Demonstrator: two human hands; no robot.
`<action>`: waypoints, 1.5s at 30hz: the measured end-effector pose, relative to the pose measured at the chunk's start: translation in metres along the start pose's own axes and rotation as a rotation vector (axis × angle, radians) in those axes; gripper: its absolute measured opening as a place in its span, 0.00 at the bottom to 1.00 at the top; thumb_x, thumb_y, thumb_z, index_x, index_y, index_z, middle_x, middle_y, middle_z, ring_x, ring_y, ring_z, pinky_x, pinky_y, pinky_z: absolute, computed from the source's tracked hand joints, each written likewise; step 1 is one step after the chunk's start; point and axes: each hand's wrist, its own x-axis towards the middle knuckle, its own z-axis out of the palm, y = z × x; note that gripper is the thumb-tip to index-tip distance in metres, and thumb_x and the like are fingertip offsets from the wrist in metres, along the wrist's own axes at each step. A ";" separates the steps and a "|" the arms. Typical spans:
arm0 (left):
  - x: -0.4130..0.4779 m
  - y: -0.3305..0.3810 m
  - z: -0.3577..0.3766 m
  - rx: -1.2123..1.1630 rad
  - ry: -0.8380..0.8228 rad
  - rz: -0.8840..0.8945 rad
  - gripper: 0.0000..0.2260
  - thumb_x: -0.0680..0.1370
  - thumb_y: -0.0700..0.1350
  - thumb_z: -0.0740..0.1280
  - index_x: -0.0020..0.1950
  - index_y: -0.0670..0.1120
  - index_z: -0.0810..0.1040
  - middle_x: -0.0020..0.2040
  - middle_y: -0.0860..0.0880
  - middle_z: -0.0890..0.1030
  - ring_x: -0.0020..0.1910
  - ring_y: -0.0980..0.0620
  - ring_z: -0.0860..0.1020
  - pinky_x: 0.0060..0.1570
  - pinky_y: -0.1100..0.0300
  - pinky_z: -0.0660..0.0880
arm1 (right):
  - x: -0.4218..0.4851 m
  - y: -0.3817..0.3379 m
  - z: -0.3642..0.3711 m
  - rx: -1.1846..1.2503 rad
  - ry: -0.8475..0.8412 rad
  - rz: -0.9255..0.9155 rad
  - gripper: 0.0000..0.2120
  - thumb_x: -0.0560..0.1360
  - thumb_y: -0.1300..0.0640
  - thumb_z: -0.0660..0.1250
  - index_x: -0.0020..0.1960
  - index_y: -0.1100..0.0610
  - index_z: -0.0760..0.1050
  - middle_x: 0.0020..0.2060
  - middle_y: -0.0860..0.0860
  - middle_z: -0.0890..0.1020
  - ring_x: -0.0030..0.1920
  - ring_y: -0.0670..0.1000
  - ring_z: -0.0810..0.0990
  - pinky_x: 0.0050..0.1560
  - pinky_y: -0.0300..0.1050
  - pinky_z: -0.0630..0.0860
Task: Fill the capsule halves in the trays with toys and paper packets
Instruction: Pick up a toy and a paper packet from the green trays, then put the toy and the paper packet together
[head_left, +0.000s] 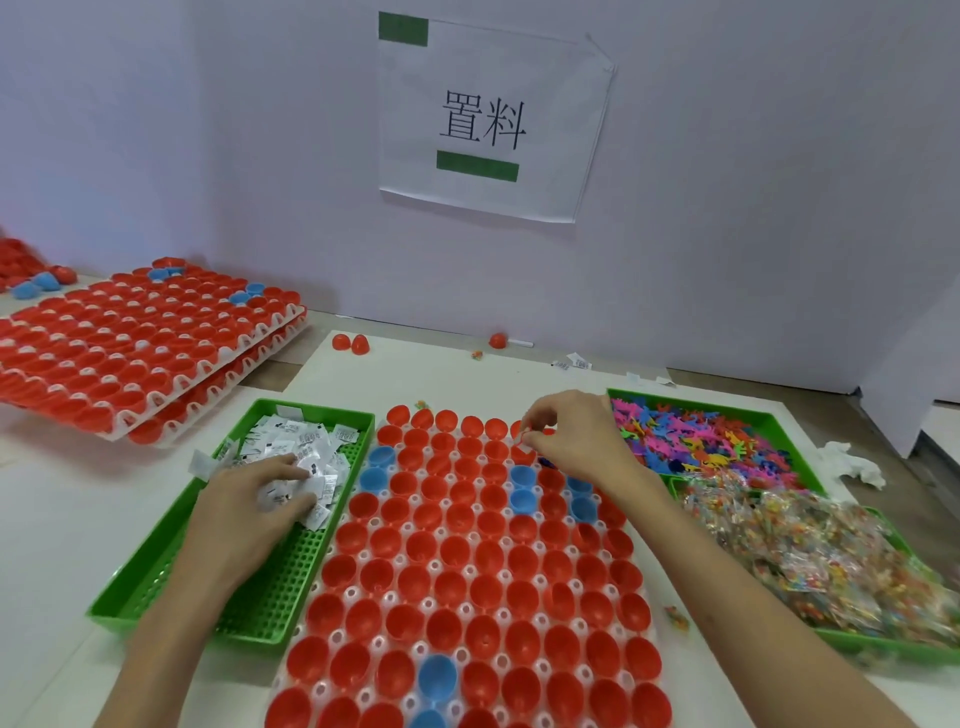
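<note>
A white tray (358, 587) in front of me holds rows of red capsule halves (483, 551) and a few blue ones (521, 488). My left hand (254, 509) lies in the green basket (156, 587) at the left, its fingers curled round white paper packets (301, 441). My right hand (576, 441) hovers over the tray's far right rows and pinches a small white packet above a red half. A green basket of small colourful plastic toys (696, 436) stands at the right, and in front of it another holds clear toy bags (810, 545).
Two stacked trays of red halves (130, 353) lie at the back left. Loose red capsule halves (350, 343) and stray packets (576, 362) sit near the wall. A crumpled white tissue (852, 462) lies at the right. A paper sign (488, 119) hangs on the wall.
</note>
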 end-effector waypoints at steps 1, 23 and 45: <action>0.000 0.000 0.000 -0.003 -0.003 -0.001 0.11 0.73 0.51 0.76 0.54 0.53 0.83 0.70 0.50 0.77 0.78 0.40 0.60 0.73 0.30 0.53 | 0.001 0.002 0.003 -0.003 -0.011 0.001 0.02 0.74 0.52 0.73 0.44 0.46 0.84 0.37 0.38 0.79 0.48 0.44 0.79 0.65 0.57 0.72; -0.006 0.003 0.000 0.010 0.004 0.005 0.09 0.71 0.44 0.79 0.35 0.53 0.82 0.68 0.48 0.79 0.75 0.41 0.65 0.74 0.36 0.56 | 0.000 0.074 -0.020 0.412 0.183 0.277 0.07 0.79 0.58 0.69 0.49 0.47 0.81 0.46 0.40 0.82 0.47 0.38 0.78 0.47 0.33 0.71; -0.017 0.007 -0.008 -0.355 0.383 0.105 0.07 0.78 0.44 0.72 0.55 0.51 0.82 0.42 0.50 0.85 0.35 0.59 0.82 0.40 0.80 0.73 | -0.055 0.131 -0.042 0.233 0.483 0.351 0.13 0.74 0.65 0.73 0.40 0.47 0.81 0.38 0.42 0.82 0.41 0.39 0.80 0.40 0.32 0.72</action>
